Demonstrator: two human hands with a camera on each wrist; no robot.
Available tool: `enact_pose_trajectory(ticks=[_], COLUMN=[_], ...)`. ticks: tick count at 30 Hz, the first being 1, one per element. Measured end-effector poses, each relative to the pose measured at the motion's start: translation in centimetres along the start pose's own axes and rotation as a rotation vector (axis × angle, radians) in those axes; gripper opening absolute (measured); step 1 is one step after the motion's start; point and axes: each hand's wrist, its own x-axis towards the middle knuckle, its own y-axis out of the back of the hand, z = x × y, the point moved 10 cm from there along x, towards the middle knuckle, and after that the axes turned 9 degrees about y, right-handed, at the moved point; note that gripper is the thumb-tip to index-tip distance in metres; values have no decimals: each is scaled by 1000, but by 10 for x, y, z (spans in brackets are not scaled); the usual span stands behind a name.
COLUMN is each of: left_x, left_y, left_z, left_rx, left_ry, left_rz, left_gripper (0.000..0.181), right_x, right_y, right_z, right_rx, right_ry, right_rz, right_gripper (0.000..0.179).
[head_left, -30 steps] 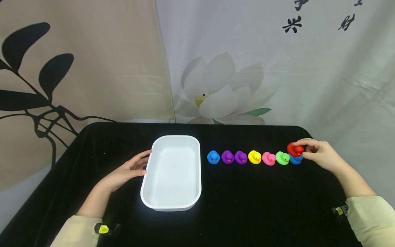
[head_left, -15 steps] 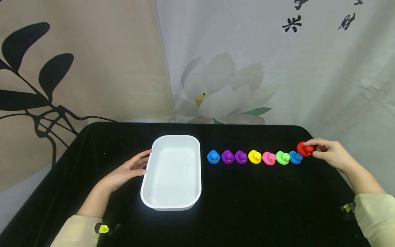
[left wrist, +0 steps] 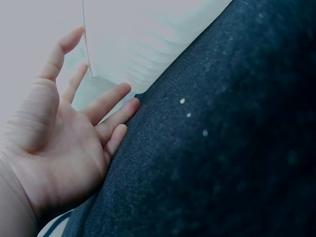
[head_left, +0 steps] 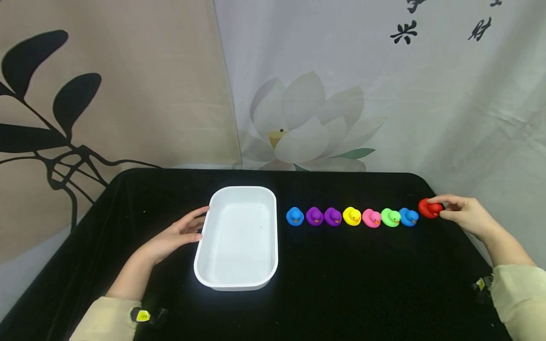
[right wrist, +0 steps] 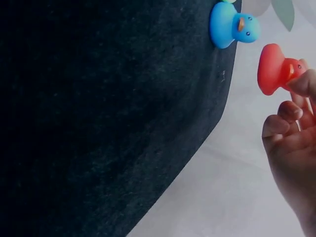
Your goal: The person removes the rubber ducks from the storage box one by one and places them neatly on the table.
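Note:
Between thumb and fingers my right hand (head_left: 467, 215) pinches a red rubber duck (head_left: 430, 208) at the right end of a row of ducks. In the right wrist view the red duck (right wrist: 271, 69) appears apart from the blue duck (right wrist: 224, 24). My left hand (head_left: 179, 237) has its fingers spread, the fingertips touching the left side of a white rectangular tub (head_left: 200, 265). In the left wrist view the palm of the left hand (left wrist: 69, 143) faces the camera, and the tub's ribbed wall (left wrist: 153, 39) lies beyond the fingers.
Right of the tub, the row runs through a blue duck (head_left: 295, 216), two purple ducks (head_left: 314, 216), a yellow duck (head_left: 351, 216), a pink duck (head_left: 371, 218), a green duck (head_left: 390, 217) and another blue duck (head_left: 408, 217). A black cloth (head_left: 341, 284) covers the table; a printed curtain hangs behind.
My right hand has carried the red duck rightward, from over the right-hand blue duck to beside it, and slightly down in the last half second. The left hand and tub have stayed put.

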Motion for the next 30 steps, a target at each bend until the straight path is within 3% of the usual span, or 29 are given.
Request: enact_pose_trajectory(ticks=[19, 30], left_x=[0, 0], left_y=[-1, 0], left_z=[-1, -1], left_rx=[-7, 1], left_ry=[-10, 5], left_rz=[-15, -5], left_gripper=[69, 68], right_x=[-1, 1], right_y=[-19, -28], right_z=[39, 52], right_rx=[54, 63], right_ry=[-100, -108], right_rz=[-61, -65], right_gripper=[28, 24])
